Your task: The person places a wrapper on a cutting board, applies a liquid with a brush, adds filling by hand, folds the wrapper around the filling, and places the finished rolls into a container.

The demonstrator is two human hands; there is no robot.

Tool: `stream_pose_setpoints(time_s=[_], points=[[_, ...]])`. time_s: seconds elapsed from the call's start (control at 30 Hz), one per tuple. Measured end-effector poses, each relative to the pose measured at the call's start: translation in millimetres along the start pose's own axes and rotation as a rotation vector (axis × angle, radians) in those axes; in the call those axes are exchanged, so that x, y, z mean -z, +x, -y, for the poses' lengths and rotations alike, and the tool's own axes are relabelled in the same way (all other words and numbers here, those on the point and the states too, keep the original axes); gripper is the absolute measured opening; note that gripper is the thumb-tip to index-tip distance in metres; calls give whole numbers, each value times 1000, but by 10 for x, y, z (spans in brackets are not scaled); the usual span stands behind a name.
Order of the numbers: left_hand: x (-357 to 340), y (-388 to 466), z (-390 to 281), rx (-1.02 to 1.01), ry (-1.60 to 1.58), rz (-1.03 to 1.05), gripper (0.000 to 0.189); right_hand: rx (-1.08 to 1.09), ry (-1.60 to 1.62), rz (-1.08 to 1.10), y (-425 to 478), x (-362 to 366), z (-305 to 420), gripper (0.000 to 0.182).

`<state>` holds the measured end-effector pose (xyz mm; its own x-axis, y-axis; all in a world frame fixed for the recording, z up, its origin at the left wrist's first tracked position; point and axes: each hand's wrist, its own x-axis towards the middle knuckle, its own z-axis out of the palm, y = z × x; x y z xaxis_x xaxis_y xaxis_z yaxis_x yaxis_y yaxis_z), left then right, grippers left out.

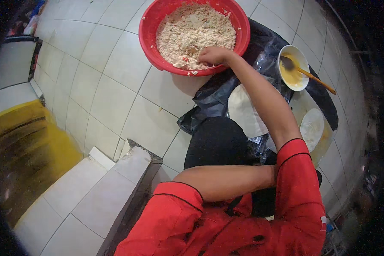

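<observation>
My right hand [213, 56] is in the red plastic basin [148, 52], at the near side of a pale crumbly mixture [195, 28] flecked with red bits. Its fingers are curled down against the mixture and the fingertips are hidden. Beneath my right forearm lies a flat, round white sheet [244, 110], perhaps dough, partly covered by the arm. My left forearm crosses my body and passes behind the right sleeve, so my left hand is out of view.
A white bowl [281, 74] of yellow liquid, holding a wooden-handled spoon [316, 80], stands on black plastic sheeting [216, 92]. Close by is a white oval dish [313, 123] with white residue. A tiled ledge [105, 188] rises at left above the tiled floor [115, 70].
</observation>
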<state>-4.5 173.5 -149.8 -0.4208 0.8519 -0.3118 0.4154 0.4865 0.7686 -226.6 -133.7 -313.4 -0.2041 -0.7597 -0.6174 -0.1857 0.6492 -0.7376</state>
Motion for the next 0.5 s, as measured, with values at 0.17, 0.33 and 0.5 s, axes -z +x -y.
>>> stream_pose_setpoints(time_s=[0.17, 0.33, 0.5], points=[[-2, -47, 75, 11, 19, -2, 29, 89, 154, -130, -112, -8, 115, 31], [-17, -73, 69, 6, 48, -6, 29, 104, 469, -109, -287, 66, 245, 25], [-32, -86, 81, 23, 74, -7, 30, 130, 415, -272, -472, 157, 458, 22]])
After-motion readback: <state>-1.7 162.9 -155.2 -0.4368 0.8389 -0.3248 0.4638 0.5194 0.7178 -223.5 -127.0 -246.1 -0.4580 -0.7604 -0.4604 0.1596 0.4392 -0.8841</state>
